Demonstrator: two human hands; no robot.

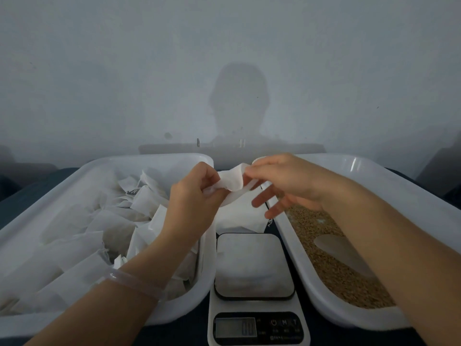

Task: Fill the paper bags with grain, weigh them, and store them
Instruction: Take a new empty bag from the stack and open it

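A white paper bag (234,196) hangs above the scale, held at its top edge by both hands. My left hand (197,196) pinches the bag's left side. My right hand (282,181) pinches the right side of the rim with thumb and forefinger, while its other fingers spread below. The bag's lower part droops over the far end of the kitchen scale (254,265), whose steel plate holds nothing. A white tub (324,303) on the right holds brown grain (331,268) with a pale scoop (336,248) lying in it.
A white tub (99,163) on the left is piled with several paper bags (82,233). The scale's display (235,327) faces me at the front edge. A plain wall stands close behind the tubs. A clear bangle is on my left wrist.
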